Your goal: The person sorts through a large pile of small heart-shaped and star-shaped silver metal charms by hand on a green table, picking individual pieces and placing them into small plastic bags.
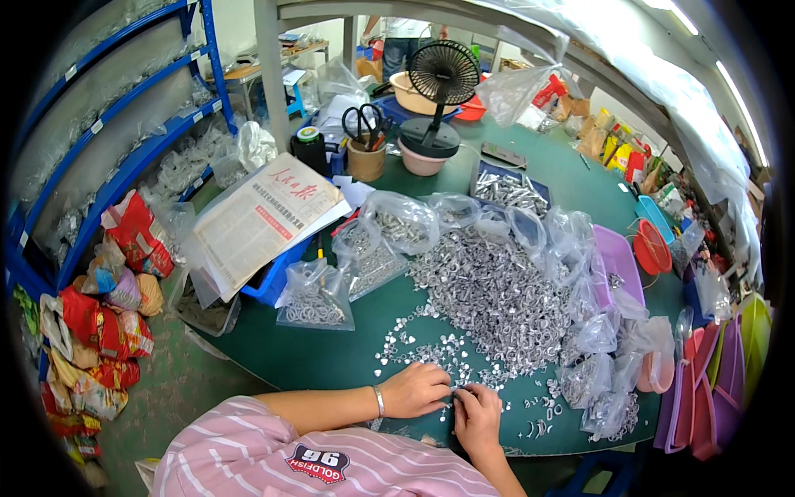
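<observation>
My left hand (416,389), with a silver band on its wrist, rests near the front edge of the green table. Close beside it is my right hand (479,419). Both hands have curled fingers that meet fingertip to fingertip, and whatever they pinch is too small and covered to make out. Just beyond them lie scattered silver metal pieces (423,349), some heart-shaped. A large heap of small silver metal parts (493,294) spreads behind these. A few ring and crescent pieces (542,407) lie to the right of my right hand.
Clear plastic bags of metal parts (315,300) ring the heap. A newspaper (263,217) leans over a blue bin (277,277) at left. Farther back stand a black fan (443,83), a cup with scissors (365,157) and a tray of parts (511,190). A purple basket (618,269) stands right.
</observation>
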`<action>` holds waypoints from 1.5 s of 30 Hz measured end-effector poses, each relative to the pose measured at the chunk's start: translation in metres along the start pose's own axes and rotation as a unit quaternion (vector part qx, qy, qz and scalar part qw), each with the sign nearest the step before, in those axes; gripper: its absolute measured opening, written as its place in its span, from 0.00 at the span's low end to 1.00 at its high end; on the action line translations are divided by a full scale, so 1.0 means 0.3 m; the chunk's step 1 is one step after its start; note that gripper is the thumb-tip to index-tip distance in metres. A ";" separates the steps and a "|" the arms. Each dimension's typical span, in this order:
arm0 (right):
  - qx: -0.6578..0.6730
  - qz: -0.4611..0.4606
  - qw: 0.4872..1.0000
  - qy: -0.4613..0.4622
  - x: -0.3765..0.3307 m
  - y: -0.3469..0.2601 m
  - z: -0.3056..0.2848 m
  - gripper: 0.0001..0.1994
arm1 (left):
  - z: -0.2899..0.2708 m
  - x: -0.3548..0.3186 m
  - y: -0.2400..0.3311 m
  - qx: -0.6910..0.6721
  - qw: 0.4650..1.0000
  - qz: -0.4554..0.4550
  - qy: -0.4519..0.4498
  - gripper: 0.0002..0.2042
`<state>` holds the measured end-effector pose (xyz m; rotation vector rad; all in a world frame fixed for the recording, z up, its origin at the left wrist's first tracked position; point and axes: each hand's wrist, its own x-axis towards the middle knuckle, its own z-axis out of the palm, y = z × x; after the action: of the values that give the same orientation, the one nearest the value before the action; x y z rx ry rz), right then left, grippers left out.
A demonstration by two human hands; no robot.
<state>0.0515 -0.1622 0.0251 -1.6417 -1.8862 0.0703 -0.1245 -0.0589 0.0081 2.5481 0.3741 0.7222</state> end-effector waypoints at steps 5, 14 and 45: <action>0.033 -0.037 0.997 -0.065 -0.037 0.011 0.009 0.11 | -0.028 -0.019 0.000 0.076 0.992 0.039 -0.098 0.04; 0.021 0.010 1.000 -0.013 -0.110 -0.020 -0.031 0.16 | -0.083 -0.092 0.047 0.008 0.999 -0.029 0.026 0.09; 0.035 0.011 0.999 0.000 -0.018 -0.012 0.028 0.07 | -0.080 -0.086 0.063 -0.037 0.996 -0.079 -0.028 0.08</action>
<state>0.0444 -0.1649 0.0174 -1.6153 -1.8460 0.1434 -0.1565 -0.0761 0.0248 2.4315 0.5142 0.5948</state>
